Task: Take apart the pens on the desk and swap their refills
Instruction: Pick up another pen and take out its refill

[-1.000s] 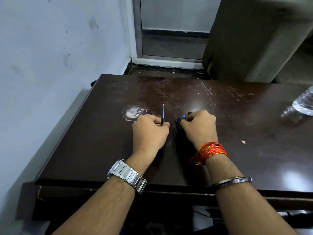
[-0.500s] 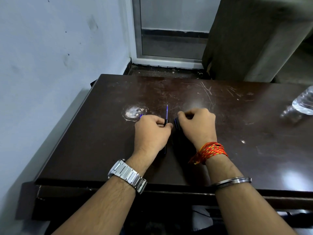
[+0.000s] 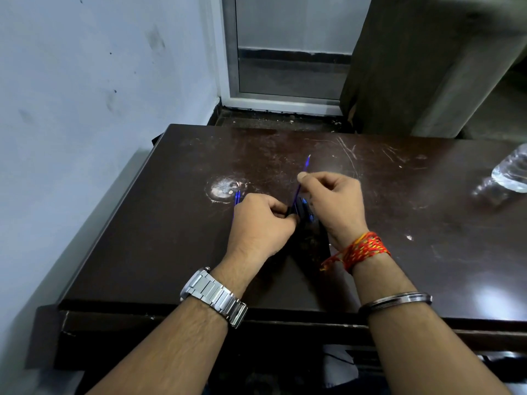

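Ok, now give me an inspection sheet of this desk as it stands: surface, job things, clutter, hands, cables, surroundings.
Surface: dark brown wooden desk, scratched, with a pale worn patch.
Job's things: thin blue refill runs up out of a black pen barrel; blue refill ends poke out beyond the left hand; dark pen parts lie between the hands.
Clutter: clear plastic bottle at the desk's right edge.
Hands: left hand grips the barrel; right hand pinches the refill between thumb and finger.
Cables: nothing seen.
Surroundings: pale wall on the left, metal-framed door behind the desk.
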The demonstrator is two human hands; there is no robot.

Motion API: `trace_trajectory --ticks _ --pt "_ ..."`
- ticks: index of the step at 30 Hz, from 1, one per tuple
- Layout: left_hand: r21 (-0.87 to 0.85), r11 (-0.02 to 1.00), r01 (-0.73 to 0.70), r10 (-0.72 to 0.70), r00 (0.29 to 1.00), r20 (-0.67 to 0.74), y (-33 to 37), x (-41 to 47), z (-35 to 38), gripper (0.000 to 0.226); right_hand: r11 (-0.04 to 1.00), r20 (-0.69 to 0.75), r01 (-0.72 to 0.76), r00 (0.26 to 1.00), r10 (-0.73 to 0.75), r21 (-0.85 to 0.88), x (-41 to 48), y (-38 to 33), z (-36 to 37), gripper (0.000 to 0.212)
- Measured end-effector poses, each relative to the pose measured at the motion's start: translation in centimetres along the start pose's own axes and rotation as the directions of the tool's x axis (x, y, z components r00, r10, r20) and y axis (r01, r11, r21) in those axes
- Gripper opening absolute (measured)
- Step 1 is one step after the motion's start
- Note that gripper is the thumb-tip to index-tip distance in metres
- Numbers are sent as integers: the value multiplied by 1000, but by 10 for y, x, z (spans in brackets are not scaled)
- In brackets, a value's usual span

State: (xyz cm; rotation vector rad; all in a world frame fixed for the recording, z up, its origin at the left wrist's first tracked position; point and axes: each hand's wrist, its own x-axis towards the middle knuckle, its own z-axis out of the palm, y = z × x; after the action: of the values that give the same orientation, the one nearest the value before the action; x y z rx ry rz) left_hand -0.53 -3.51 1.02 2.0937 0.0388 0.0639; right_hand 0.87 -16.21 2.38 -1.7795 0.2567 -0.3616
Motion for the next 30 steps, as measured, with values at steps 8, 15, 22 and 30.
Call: trace_trajectory --ticks 8,15,22,30 --pt "57 994 96 -91 991 -94 -8 4 -8 26 966 -119 75 987 -108 -249 5 -7 -14 22" --pt "60 992 112 -107 991 -79 -7 5 -5 27 837 27 -44 997 70 -545 6 -3 -17 20" --pt "96 988 120 -113 990 -83 -5 5 -8 27 776 4 -96 992 126 -624 6 0 -14 23" --pt "90 988 126 -119 990 -78 -3 3 -9 34 820 -56 -102 995 85 -564 6 1 -14 19"
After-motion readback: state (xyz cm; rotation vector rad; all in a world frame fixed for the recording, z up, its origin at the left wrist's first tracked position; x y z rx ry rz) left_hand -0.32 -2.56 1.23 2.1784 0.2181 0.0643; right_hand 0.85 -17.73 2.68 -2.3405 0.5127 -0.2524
